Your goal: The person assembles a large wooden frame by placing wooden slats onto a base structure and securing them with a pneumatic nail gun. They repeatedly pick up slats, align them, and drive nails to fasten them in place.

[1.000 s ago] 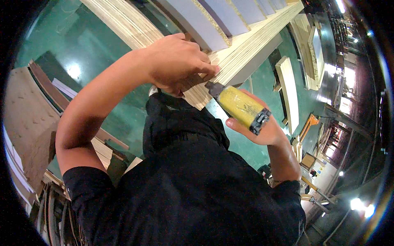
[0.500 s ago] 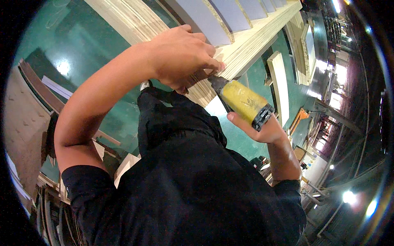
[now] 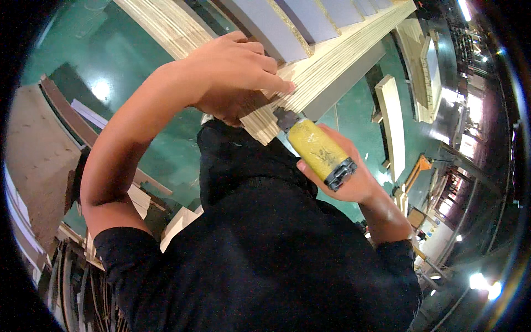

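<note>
Yellow tool [image 3: 319, 146]: in the right hand [image 3: 355, 176], fingers clamped round its body; dark nose [image 3: 286, 118] by the plank's end, contact unclear.
Layered plank [image 3: 259, 123]: under the left hand [image 3: 235, 72], appearing to meet the long layered board [image 3: 343, 69] at a corner.
Left fingers: spread over that corner; whether gripping, cannot tell.
Good handling: probably nose square, wood steady, left fingertips well clear of the nose.
</note>
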The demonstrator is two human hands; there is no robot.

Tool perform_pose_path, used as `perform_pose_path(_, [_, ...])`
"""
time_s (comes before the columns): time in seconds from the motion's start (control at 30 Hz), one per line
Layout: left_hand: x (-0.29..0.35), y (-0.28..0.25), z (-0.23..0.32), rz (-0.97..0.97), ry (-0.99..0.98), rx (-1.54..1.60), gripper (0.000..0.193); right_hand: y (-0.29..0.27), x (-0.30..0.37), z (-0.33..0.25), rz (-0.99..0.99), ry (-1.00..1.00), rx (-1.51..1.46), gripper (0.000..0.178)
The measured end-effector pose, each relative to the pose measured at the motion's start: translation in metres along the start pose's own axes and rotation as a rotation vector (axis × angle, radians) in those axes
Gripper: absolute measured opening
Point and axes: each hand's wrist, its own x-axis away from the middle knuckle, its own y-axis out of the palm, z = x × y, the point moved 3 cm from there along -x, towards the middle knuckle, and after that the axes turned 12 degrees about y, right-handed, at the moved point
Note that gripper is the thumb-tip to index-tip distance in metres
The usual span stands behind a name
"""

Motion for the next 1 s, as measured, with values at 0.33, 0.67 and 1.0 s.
perform_pose_path(0.33, [-0.035, -0.045, 0.027, -0.089, -0.209, 0.236, 0.081, -0.046, 0.043, 0.157, -0.187, -0.386, -0.269, 0.079])
perform_pose_path(0.67, [-0.057, -0.037, 0.045, 0.018, -1.276, 0.384, 0.096, -0.153, 0.131, 0.467, 0.338, 0.055, -0.672, 0.059])
perform_pose_path(1.0, [-0.035, -0.016, 0.088, 0.331, -1.893, 0.378, 0.096, -0.401, 0.103, 0.697, 0.39, 0.429, -0.632, 0.058])
